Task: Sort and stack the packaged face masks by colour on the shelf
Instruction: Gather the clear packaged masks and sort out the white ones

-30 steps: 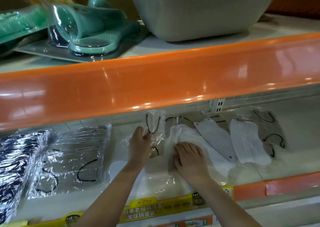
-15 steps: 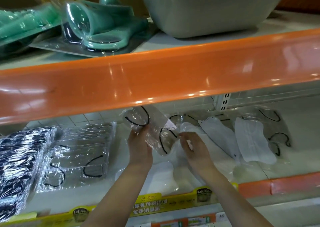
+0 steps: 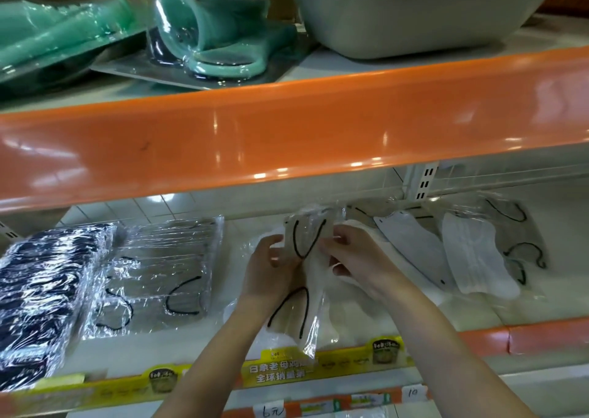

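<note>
The lower shelf point(image 3: 478, 319) is a pale board with an orange front rail and a yellow label strip; behind it stands a white tiled back wall with a slotted upright. The upper shelf point(image 3: 287, 137), edged by a glossy orange rail, runs across the view above it.

Both hands work above the middle of the lower shelf. The left hand point(image 3: 271, 274) and the right hand point(image 3: 353, 258) each pinch the held mask packet point(image 3: 306, 290), a clear bag with a pale mask and black ear loops, lifted and hanging roughly upright.

Count on the lower shelf: one dark mask stack point(image 3: 35, 303) at far left; one clear-wrapped stack point(image 3: 153, 274) just beside it; two loose white masks point(image 3: 471, 258) in clear bags at right.

Count on the upper shelf: one grey tub point(image 3: 414, 13); two packaged green slippers point(image 3: 216, 35), a third green item at left, unclear.
</note>
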The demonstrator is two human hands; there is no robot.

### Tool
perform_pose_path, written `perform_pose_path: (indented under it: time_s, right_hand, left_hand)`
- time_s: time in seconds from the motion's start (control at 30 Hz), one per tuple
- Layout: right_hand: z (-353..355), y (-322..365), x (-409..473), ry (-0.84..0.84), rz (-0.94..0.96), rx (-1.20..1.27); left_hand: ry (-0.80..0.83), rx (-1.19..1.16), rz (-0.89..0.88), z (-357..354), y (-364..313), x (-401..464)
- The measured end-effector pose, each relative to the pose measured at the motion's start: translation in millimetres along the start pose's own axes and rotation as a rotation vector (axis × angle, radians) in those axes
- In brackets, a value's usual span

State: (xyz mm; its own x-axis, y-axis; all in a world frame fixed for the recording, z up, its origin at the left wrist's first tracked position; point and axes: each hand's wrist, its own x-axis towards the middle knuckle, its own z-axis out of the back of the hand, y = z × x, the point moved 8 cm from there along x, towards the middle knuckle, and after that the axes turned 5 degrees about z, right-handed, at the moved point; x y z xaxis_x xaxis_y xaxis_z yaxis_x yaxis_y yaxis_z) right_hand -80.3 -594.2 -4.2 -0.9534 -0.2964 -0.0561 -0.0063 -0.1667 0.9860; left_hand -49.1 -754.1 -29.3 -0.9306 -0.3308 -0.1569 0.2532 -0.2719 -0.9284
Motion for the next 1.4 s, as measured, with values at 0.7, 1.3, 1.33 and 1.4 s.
perform_pose_path:
  time_s: [0.7,1.3,1.33,1.4]
  right_hand:
    - [-58.3,9.5,-21.9,-0.39,0.62,-0.847]
    - [-224.0,18.1,-12.4,-0.065,0.865,-0.996]
    - [-232.3,14.5,-11.3,-0.048,0.849,-1.009]
    - [-243.5,4.1,-9.6,-0.017,0.805,-1.045]
  left_hand:
    - [-0.488,0.817,-0.902,81.4,-13.6,-53.3]
    - [-0.667,0.954,-0.758,218.4,45.3,-39.9]
    - [-0.656,0.964,-0.74,222.8,52.1,-37.8]
    - [-0.635,0.992,-0.71,226.8,65.6,-33.7]
